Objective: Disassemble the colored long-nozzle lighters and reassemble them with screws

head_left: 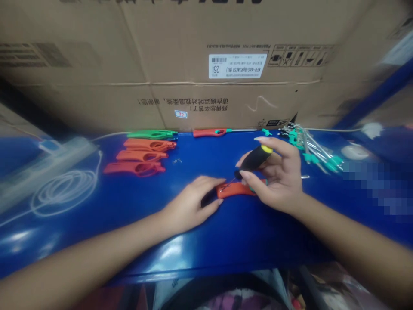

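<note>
My left hand [196, 200] pinches the left end of an orange lighter [238, 189] that lies on the blue table. Its fingertips press against both sides of the handle. In my right hand [280, 176] is a screwdriver [254, 160] with a black grip and a yellow cap, held tilted. The thin shaft points down and left to the lighter's handle; whether its tip sits in a screw is too small to tell. My right fingers partly hide the lighter's right end, where a bit of teal trigger shows.
Orange and green lighter shells [138, 156] lie stacked at the left. Near the carton [180, 56] rests an assembled orange lighter [209, 132]. Metal tubes with teal parts [318, 150] are piled at the right. A coiled white cable [66, 191] lies by a power strip [64, 157].
</note>
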`<state>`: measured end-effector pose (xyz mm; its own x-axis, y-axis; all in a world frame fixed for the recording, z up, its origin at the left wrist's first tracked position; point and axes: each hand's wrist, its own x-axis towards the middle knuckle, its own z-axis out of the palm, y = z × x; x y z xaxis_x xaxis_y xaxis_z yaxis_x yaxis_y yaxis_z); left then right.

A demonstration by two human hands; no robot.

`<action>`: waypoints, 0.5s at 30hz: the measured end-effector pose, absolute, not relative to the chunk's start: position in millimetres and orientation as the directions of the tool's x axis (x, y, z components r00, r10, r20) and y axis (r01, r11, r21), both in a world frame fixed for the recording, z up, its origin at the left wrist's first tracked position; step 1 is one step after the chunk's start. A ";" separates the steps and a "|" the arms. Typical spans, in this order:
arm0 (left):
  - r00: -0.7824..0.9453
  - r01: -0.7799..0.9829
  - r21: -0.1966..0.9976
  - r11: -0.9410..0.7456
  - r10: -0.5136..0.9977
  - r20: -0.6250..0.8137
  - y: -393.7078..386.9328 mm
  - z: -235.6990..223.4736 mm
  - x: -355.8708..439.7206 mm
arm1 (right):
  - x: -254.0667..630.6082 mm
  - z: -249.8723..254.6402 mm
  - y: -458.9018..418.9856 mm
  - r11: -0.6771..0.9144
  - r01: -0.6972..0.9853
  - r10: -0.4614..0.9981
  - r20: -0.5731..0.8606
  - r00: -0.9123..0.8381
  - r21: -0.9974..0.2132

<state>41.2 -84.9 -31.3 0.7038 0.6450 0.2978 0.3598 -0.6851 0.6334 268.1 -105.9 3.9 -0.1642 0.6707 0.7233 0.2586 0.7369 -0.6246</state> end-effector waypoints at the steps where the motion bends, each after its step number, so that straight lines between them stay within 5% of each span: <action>1: 0.699 0.360 0.634 -0.685 0.648 0.303 -84.7 -31.6 41.8 | 267.5 3.5 -105.5 0.743 0.259 0.663 0.730 -0.165 -0.617; 9: 0.738 0.339 0.542 -0.769 0.574 0.354 -83.7 -31.3 47.0 | 263.7 2.1 -102.5 0.782 0.312 0.612 0.759 -0.221 -0.540; 15: 0.732 0.394 0.536 -0.746 0.608 0.308 -85.7 -19.8 54.3 | 263.3 41.2 -98.6 0.785 0.461 0.609 0.652 -0.451 -0.414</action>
